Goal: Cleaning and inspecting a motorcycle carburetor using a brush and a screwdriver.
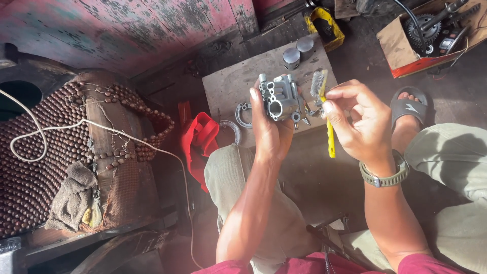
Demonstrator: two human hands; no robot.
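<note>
A grey metal engine part (280,96) sits gripped in the left hand (270,129) above a wooden board (228,86), while the right hand (357,124) pinches a yellow-handled wire brush (324,109) (bristles just beside the part); two pistons (298,52) stand behind.

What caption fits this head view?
Left hand holds up a grey metal engine part; right hand holds a yellow-handled brush beside it.

An open cardboard box (406,48), brown with a red edge, is seen far beyond the right fingers (341,96). It is filled with metal parts (431,28).
</note>
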